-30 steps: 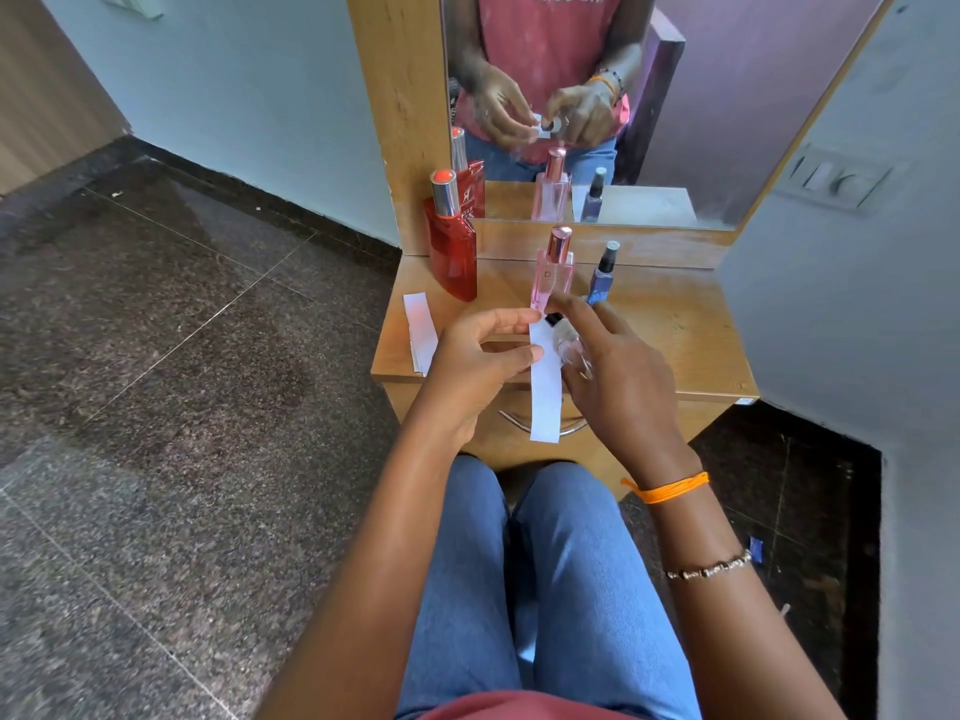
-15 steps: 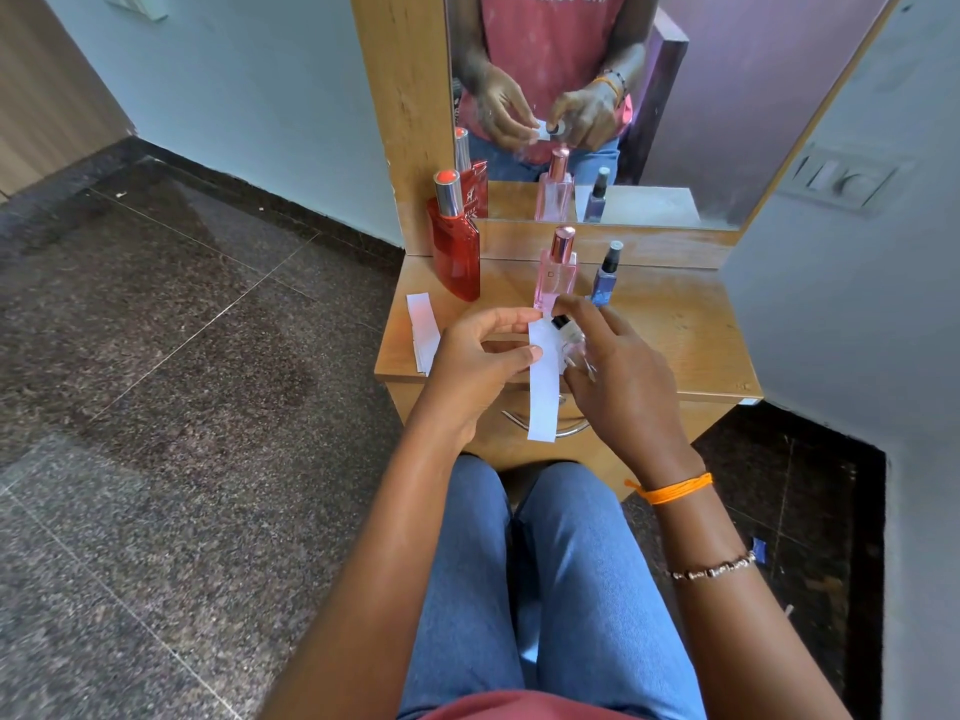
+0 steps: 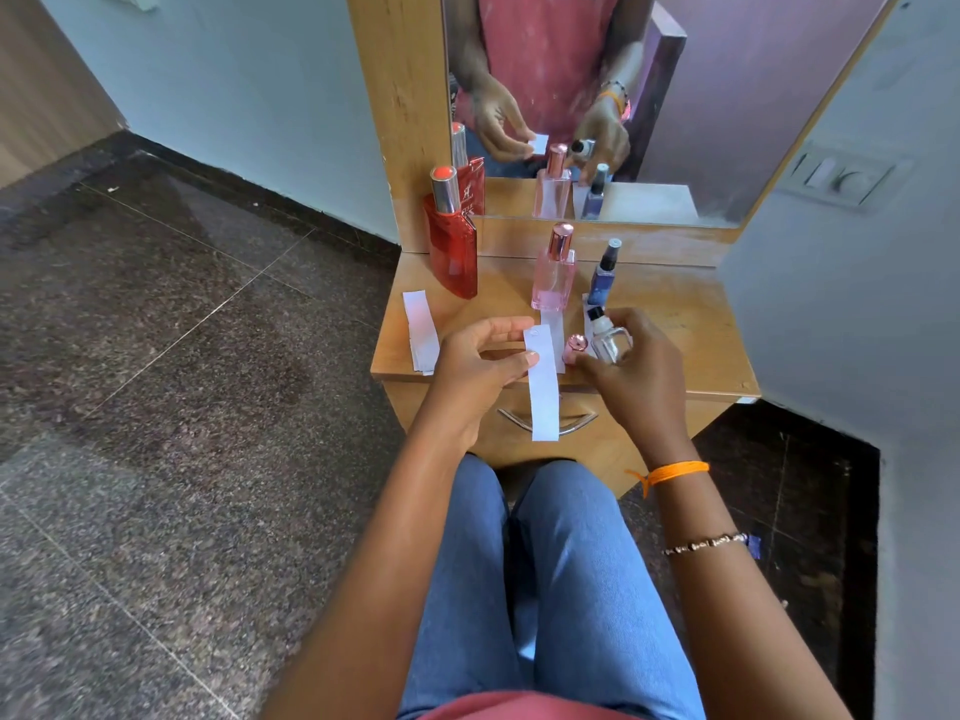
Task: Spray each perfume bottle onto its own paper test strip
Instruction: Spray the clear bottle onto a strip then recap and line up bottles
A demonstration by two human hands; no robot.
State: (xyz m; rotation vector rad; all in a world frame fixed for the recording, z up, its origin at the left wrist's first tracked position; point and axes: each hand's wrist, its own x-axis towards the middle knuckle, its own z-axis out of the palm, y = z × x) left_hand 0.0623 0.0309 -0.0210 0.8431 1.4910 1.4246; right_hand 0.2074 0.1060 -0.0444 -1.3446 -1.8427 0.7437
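The left hand [image 3: 480,356] pinches a paper test strip [image 3: 543,387] at its top, centre frame; the right hand [image 3: 631,366] grips a small clear bottle [image 3: 608,337] just right of it, a pink cap [image 3: 574,348] pinched beneath; the cap could slip free during spraying

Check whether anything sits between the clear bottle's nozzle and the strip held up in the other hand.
Nothing visible does. The right hand holds the clear bottle just right of the paper strip pinched by the left hand. The pink cap stands lower, below that gap.
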